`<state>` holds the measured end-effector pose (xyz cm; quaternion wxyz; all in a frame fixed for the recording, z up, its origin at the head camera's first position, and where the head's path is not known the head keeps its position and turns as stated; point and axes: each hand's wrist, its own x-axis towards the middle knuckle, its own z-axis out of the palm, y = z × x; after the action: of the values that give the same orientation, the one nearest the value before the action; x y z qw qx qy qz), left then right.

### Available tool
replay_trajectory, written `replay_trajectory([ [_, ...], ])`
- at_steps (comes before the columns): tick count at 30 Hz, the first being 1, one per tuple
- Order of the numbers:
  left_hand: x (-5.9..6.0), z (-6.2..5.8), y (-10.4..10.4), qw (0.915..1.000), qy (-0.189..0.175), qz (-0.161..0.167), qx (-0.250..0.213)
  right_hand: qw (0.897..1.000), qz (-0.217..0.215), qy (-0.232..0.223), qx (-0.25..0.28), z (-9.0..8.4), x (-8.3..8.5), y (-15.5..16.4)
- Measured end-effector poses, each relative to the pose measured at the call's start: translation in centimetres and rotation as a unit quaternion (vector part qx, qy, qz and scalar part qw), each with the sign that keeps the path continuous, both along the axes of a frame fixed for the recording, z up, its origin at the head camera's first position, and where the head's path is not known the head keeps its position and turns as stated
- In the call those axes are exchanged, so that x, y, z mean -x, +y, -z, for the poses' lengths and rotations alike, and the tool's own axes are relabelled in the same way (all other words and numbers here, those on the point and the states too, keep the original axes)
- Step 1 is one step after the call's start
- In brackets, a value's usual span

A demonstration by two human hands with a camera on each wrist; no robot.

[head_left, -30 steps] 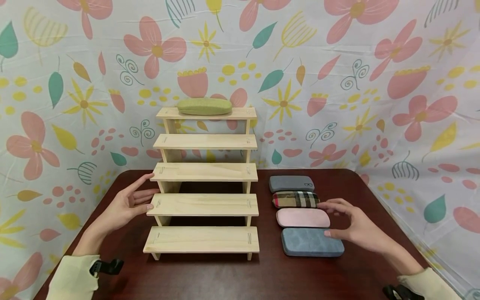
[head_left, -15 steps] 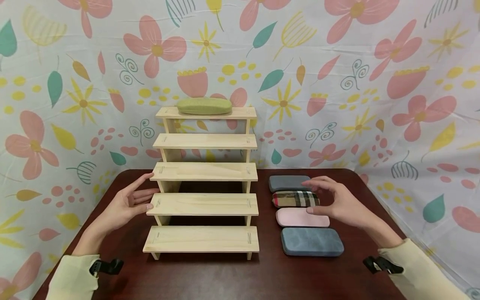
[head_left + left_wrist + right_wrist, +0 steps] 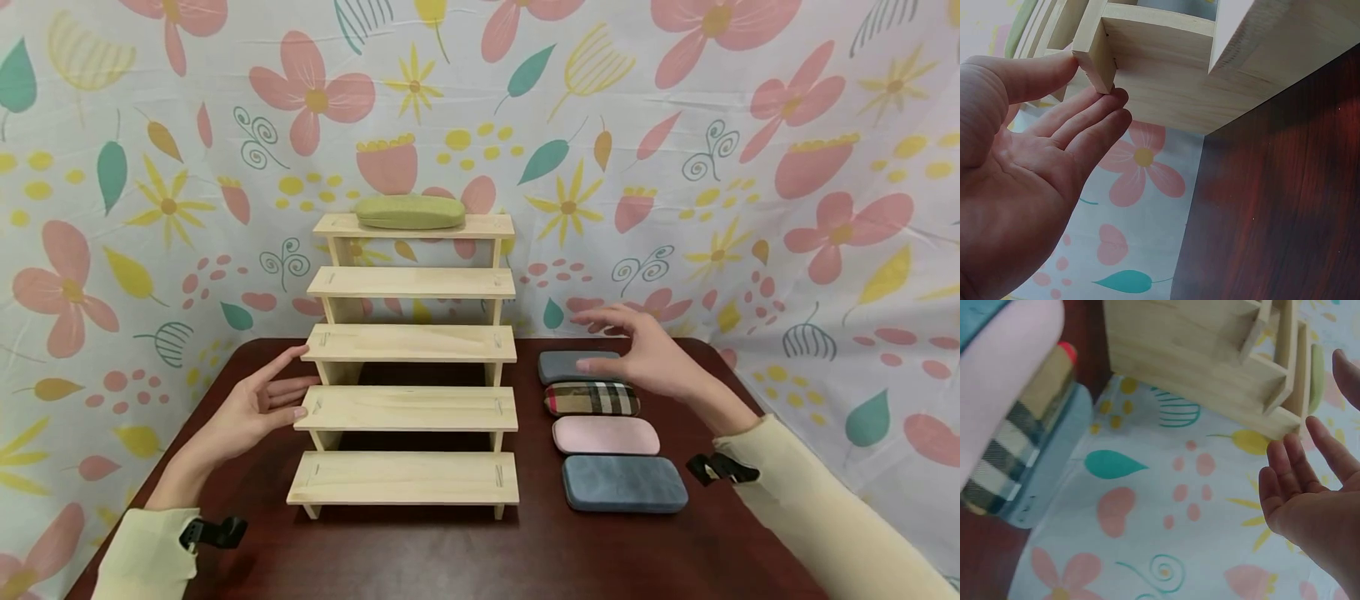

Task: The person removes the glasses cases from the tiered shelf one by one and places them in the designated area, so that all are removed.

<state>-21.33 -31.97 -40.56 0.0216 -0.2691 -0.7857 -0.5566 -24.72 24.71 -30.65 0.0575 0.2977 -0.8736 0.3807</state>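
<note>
My left hand (image 3: 251,410) is at the left side of a stepped wooden shelf (image 3: 406,410); its straight fingers and thumb touch the ends of the boards, as the left wrist view shows. A green glasses case (image 3: 410,212) lies on the top step. Over the far end of the row of cases, my right hand (image 3: 651,350) hovers with nothing in it, fingers extended. Below it lies a grey-blue glasses case (image 3: 570,367), partly covered by the hand. Then come a plaid case (image 3: 591,399), a pink case (image 3: 606,436) and a larger blue case (image 3: 625,484).
The shelf and cases stand on a dark reddish-brown table (image 3: 420,554). Behind and beside it hangs a white cloth (image 3: 465,92) printed with flowers and leaves. Black straps with small devices sit on both wrists.
My right hand has moved away from me and to the left, from above the blue and pink cases to above the grey-blue one. My left hand has stayed at the shelf.
</note>
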Motion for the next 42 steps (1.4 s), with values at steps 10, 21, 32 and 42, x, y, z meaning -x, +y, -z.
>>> replay_trajectory([
  [10,0.2,0.2,-0.1,1.0,0.002,0.001,-0.001,1.0,0.007,0.002,0.018,-2.5,2.4,-2.9],
  [21,0.3,0.1,0.2,1.0,0.007,0.0,0.002,0.999,-0.007,0.017,0.042,-4.2,4.9,-5.1],
  [32,0.1,0.3,-0.2,1.0,0.005,-0.001,-0.001,1.0,0.02,0.0,0.019,-6.4,6.9,-8.0],
  [42,0.1,-0.1,0.0,0.9999,0.011,-0.002,0.007,1.0,0.002,0.01,0.026,-8.2,9.6,-10.0],
])
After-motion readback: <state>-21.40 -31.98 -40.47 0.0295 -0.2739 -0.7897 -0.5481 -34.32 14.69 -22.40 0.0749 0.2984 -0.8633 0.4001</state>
